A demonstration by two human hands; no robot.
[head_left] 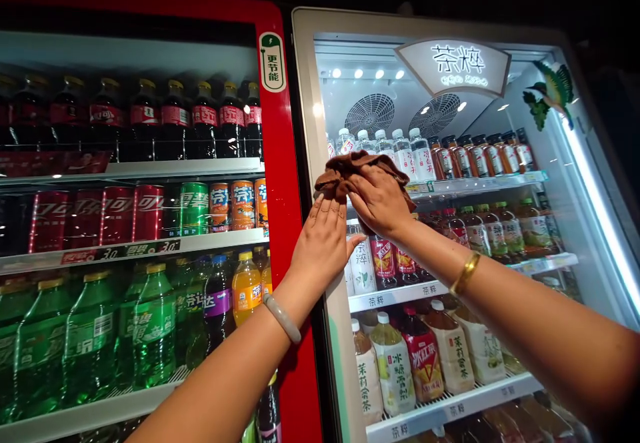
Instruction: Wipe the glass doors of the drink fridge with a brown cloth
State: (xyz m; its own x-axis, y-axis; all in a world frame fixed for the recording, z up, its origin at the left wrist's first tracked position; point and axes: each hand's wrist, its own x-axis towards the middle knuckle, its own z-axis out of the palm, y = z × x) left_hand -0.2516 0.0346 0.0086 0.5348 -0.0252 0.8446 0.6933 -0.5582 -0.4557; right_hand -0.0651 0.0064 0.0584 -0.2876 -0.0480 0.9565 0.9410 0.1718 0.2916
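Observation:
A crumpled brown cloth point(350, 166) lies against the glass door of the right-hand fridge, by its pale left frame point(306, 96). On top of the cloth rests my right hand point(381, 201), its fingers bent over the fabric and pressing it to the door. My left hand point(324, 239) is just below and to the left, fingers stretched upward over the door frame, with the fingertips at the cloth's lower edge. Its thumb stands apart, pointing right. A pale bangle circles the left wrist and a gold one the right.
At the left stands a red-framed fridge point(287, 229) with cola bottles point(145, 113), cans point(194, 208) and green bottles point(154, 326). Rows of drinks point(424, 356) fill the right fridge behind its glass. A lit sign point(456, 66) and a bird sticker point(554, 91) are near its top.

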